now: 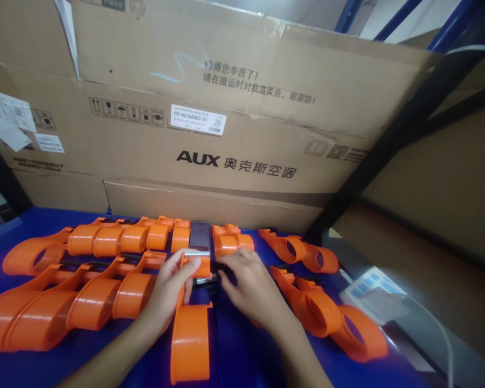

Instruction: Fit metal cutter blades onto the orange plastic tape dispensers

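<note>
My left hand (167, 293) is closed around the head of an orange tape dispenser (191, 342). Its thumb presses on the orange plate just below the toothed metal blade (197, 253). The dispenser's round tape holder hangs down toward me. Right beside the head is my right hand (246, 283), its fingers bent and its thumb and forefinger apart. Nothing shows between them, and whether the fingertips touch the dispenser is unclear. A metal roller (204, 280) is partly visible under the head. Behind the dispenser lies a dark rectangular object (200, 235).
Several orange tape dispensers stand in two rows on the left (92, 302), with more on the right (307, 302), all on a blue surface (242, 345). A large cardboard box (242, 134) forms the back. A dark post (359, 167) and white cable (444, 328) are at right.
</note>
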Demonstrator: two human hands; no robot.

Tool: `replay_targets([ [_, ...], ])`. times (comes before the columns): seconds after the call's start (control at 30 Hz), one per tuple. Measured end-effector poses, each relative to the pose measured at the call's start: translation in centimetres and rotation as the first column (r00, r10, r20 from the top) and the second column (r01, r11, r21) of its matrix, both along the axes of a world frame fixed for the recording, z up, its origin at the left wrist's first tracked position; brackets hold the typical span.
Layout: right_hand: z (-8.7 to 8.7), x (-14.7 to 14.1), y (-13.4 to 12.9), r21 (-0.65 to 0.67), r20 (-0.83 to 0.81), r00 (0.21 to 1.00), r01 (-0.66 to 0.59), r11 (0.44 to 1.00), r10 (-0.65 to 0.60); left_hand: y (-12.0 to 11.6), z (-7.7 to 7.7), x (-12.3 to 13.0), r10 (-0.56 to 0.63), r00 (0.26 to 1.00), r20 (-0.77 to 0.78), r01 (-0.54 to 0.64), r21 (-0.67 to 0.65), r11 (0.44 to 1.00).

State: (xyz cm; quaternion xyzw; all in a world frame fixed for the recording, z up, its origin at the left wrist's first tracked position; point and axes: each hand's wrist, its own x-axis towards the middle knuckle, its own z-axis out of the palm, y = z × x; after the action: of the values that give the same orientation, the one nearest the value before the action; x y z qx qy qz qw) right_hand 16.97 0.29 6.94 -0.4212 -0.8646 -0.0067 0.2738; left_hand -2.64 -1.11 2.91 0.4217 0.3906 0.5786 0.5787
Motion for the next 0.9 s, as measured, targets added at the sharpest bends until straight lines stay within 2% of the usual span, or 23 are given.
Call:
replay_targets([
  [0.13,-0.7,-0.6,-0.3,-0.051,0.129,0.990,-0.043,0.998,0.050,0.1,-0.2,0.0,-0.021,1.000,-0.011,0.021,0.015,1.000],
  [0.23,-0.6,-0.6,-0.3,-0.051,0.132,0.990,-0.035,0.998,0.041,0.2,-0.5,-0.1,-0.023,1.000,-0.006,0.023,0.017,1.000],
  [0.43,0.6,0.0,-0.6,-0.024,-0.101,0.995,-0.015,1.000,0.012,0.1,-0.9,0.0,-0.040,0.998,-0.057,0.042,0.020,0.999],
  [0.6,1.4,-0.5,-1.3,-0.020,-0.333,0.940,-0.083,0.996,0.072,-0.1,-0.5,0.2,-0.103,0.988,-0.114,0.113,0.086,0.990],
  [0.77,1.3,-1.0,-1.5,-0.025,-0.335,0.939,-0.089,0.996,0.075,-0.2,-0.3,0.1,-0.149,0.976,-0.158,0.167,0.105,0.980],
  [0.9,1.3,-1.0,-1.4,-0.089,-0.312,0.948,-0.093,0.992,0.061,-0.4,0.1,0.4,-0.154,0.979,-0.137,0.168,0.099,0.981],
])
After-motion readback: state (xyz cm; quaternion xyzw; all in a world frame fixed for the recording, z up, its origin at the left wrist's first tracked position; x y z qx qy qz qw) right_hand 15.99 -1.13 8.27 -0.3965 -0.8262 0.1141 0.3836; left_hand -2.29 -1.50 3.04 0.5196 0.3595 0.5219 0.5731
